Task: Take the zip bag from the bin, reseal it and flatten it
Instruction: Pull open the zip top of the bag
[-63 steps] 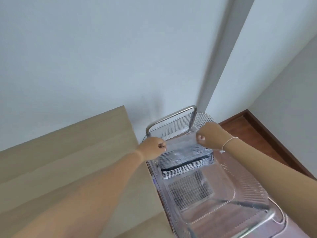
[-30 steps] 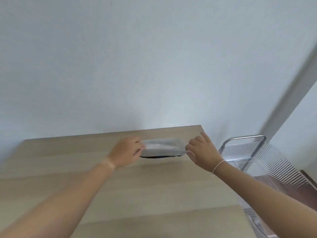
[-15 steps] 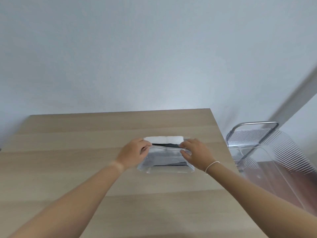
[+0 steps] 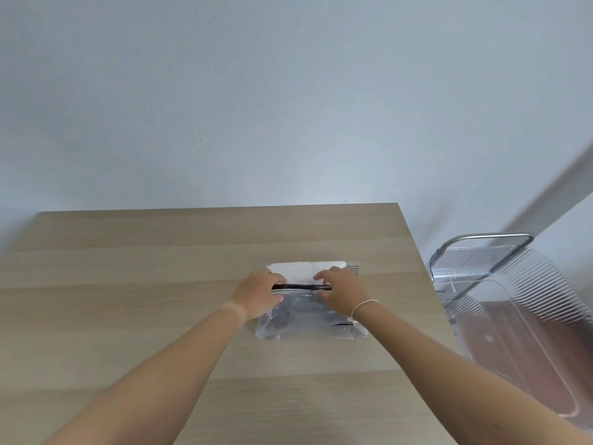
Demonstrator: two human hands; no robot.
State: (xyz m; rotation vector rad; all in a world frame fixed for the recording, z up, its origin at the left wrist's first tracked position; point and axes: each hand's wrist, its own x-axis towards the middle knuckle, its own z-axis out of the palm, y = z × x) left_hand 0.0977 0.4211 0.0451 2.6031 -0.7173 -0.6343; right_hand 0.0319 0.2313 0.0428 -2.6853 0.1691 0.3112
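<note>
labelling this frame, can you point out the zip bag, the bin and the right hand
zip bag [image 4: 308, 326]: head view, clear lower part of the bag on the table
bin [image 4: 542, 284]: head view, ribbed clear wall on the far side
right hand [image 4: 341, 293]: head view, back of the hand

Both forearms are bare, with no sleeves in view. A thin white band [image 4: 364, 306] circles the wrist of the right hand [image 4: 345, 293].

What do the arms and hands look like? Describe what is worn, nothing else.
Both forearms are bare, with no sleeves in view. The left hand wears nothing visible. The right hand has a thin white band around its wrist. No gloves or rings show.
</note>
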